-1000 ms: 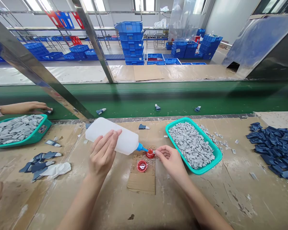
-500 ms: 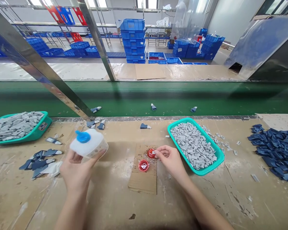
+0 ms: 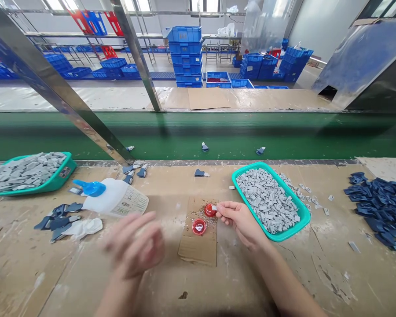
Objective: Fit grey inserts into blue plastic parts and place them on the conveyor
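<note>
My left hand (image 3: 135, 244) is blurred by motion over the table, below a white plastic bottle with a blue cap (image 3: 115, 198) that lies on its side. Nothing shows in its fingers, which look partly spread. Between thumb and fingertips, my right hand (image 3: 239, 220) pinches a small grey piece (image 3: 214, 208) at the edge of the upper red dish (image 3: 210, 210). A second red dish (image 3: 199, 226) sits just below it, both on a cardboard strip (image 3: 198, 251). To the right is a green tray (image 3: 303, 215) of small grey pieces.
Another green tray (image 3: 67, 169) with grey parts is at the left. Dark blue parts (image 3: 379, 207) are heaped at the right; several blue-grey parts (image 3: 57, 220) lie left beside a crumpled white item (image 3: 86, 227). Beyond runs a green belt (image 3: 178, 132) under a slanted metal post (image 3: 75, 105).
My left hand has let go of the bottle, now lying on the table, and has moved right. The parts on the belt have shifted slightly left. My right hand stays by the upper dish.
</note>
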The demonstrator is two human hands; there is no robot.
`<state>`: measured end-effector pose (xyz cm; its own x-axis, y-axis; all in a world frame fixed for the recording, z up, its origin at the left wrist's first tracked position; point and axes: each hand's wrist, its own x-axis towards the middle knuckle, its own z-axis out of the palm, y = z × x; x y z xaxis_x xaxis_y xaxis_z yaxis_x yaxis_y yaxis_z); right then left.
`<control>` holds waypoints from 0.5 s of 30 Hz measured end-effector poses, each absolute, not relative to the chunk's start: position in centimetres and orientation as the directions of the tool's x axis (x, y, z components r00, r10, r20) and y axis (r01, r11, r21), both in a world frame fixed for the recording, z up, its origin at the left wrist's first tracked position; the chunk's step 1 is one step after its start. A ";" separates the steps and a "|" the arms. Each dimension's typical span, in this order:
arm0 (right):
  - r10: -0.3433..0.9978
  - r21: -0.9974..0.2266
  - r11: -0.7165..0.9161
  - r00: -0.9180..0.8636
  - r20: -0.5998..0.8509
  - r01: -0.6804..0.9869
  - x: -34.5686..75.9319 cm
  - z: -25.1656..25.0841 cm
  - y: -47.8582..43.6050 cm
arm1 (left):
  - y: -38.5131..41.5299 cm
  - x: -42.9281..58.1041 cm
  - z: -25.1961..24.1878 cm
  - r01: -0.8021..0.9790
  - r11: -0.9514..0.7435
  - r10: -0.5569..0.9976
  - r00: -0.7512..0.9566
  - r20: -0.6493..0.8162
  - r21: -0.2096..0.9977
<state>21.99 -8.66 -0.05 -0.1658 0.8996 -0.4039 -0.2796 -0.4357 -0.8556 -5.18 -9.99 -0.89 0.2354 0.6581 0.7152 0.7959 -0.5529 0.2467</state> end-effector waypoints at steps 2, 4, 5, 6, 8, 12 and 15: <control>0.913 -0.874 -0.406 -0.151 -0.378 -0.267 22.1 0.2 -8.7 | -6.4 -1.8 -0.5 0.687 -0.705 0.611 0.461 0.644 0.177; 0.937 -0.912 -0.348 -0.110 -0.332 -0.215 22.1 0.3 -8.8 | -2.1 1.3 -0.4 0.648 -0.709 0.688 0.547 0.477 0.279; 0.945 -0.928 -0.325 -0.086 -0.314 -0.182 22.1 0.3 -8.8 | -0.1 2.4 -0.5 0.630 -0.689 0.723 0.562 0.402 0.359; 0.951 -0.939 -0.310 -0.063 -0.304 -0.149 22.1 0.3 -8.8 | 1.7 3.3 -0.7 0.621 -0.653 0.757 0.554 0.346 0.433; 0.956 -0.950 -0.294 -0.021 -0.294 -0.102 22.1 0.1 -8.7 | 4.2 4.0 -1.3 0.609 -0.599 0.794 0.537 0.286 0.520; 0.963 -0.957 -0.268 0.012 -0.271 -0.107 22.1 0.2 -8.6 | 4.7 3.3 -2.0 0.577 -0.496 0.858 0.442 0.263 0.649; 0.970 -0.959 -0.228 0.045 -0.238 -0.168 22.2 0.9 -8.6 | 2.1 2.9 -1.6 0.507 -0.387 0.914 0.324 0.245 0.770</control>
